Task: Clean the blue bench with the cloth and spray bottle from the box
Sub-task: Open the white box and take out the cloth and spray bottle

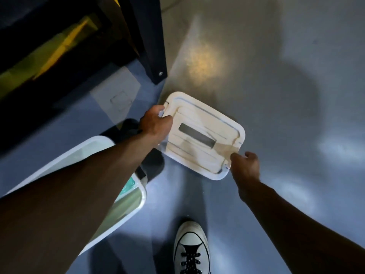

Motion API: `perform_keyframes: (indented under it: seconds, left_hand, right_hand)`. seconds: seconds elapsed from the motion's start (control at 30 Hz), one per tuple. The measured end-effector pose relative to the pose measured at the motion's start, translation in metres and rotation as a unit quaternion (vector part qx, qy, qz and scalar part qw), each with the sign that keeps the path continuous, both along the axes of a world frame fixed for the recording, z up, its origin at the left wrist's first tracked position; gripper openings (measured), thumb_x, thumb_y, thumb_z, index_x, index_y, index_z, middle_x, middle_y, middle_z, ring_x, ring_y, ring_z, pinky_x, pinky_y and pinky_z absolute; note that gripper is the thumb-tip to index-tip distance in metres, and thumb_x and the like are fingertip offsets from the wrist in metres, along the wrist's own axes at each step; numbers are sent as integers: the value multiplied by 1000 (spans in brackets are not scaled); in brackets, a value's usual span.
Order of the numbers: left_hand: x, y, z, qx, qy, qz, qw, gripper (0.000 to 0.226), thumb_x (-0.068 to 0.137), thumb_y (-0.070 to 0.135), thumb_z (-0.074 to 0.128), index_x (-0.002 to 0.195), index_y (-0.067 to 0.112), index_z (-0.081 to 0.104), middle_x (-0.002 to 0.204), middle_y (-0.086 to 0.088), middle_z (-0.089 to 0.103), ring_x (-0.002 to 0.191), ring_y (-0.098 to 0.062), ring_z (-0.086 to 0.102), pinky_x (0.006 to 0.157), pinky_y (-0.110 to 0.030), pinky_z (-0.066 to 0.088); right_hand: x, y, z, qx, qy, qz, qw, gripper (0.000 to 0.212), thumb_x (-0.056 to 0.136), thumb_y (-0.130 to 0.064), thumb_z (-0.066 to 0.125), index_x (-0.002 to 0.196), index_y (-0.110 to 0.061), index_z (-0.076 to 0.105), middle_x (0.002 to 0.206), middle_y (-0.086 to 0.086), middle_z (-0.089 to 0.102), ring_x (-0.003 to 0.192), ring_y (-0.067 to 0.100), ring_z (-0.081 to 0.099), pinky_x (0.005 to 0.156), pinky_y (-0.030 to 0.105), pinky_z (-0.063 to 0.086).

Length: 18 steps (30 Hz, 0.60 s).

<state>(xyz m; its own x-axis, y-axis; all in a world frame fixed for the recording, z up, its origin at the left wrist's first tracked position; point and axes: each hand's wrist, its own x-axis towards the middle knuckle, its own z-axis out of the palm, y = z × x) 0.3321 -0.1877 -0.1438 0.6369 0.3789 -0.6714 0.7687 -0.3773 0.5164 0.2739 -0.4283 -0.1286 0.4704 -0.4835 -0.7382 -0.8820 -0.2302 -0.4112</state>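
Left hand [156,123] clenched on the far-left corner of the lid [203,135], fingers curled over its rim. Right hand [245,165] pinches the near-right corner, thumb on top. So the lid is carried flat between two opposite corners, over the grey floor [276,76]. Whether it touches the floor or is just above it, cannot tell. Two-corner grip likely because the lid is wide and thin and would flex or tip in one hand.

Box [136,196] sits open at the near left, under the left forearm, just beside the lid. White rim, clear walls. Something teal shows inside at the right end. Could be the cloth or the bottle, too blurred to say. No spray bottle clearly in view.

Probable step: setting the lid aside on the right so the box stays clear for reaching in. Task barely begun, nothing taken out.

A dark shape lies on the floor between the box and the lid, unclear what. White shoe [190,248] near centre, pointing toward the lid. Dark frame with a post [150,42] at far left, yellow patches behind it. Cannot tell if this is the blue bench.
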Motion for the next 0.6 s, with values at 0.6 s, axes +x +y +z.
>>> perform_keyframes:
  seconds: [0.6]
  left_hand:
    - [-147, 95, 130, -88, -125, 374, 915, 18, 88, -4, 70, 102, 6, 74, 82, -10, 73, 70, -12, 72, 66, -19, 61]
  right_hand:
    - [-48, 126, 114, 0, -263, 523, 811, 28, 96, -19, 58, 123, -19, 62, 119, 1, 63, 104, 21, 65, 82, 42, 59]
